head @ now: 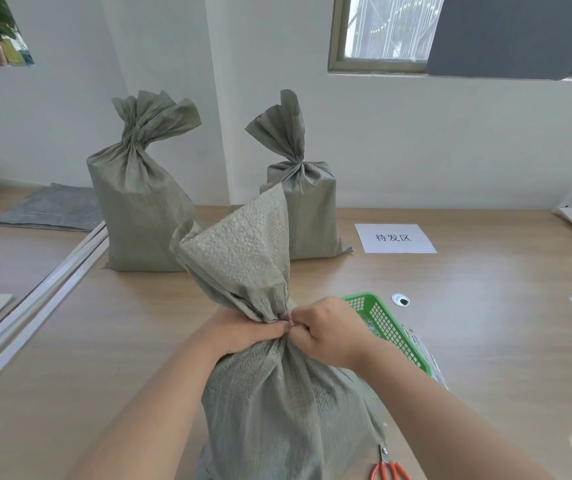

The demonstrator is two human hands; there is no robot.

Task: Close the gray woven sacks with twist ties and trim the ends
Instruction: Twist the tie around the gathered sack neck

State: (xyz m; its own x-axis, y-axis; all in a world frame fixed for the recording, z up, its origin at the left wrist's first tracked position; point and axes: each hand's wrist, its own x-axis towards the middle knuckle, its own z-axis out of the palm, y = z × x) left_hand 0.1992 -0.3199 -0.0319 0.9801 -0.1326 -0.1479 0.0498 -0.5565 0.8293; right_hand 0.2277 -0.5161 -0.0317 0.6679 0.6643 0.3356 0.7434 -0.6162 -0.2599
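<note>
Near sack (277,393) upright at tabletop (485,341) center, neck gathered. Left hand (239,332) grips neck from 9 o'clock. Right hand (329,329) pinches it from 3 o'clock, the two hands' fingertips meeting. Far-left sack (139,209) at 11 o'clock and far-right sack (308,209) at 12, both cinched. Green basket (392,330) at 2 o'clock, red-handled scissors (386,469) at 5.

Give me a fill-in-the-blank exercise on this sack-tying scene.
1. The left hand and right hand grip the near sack at its gathered ____.
2. The mesh basket beside the right hand is coloured ____.
3. The scissors lie to the near sack's ____.
Missing words: neck; green; right.
</note>
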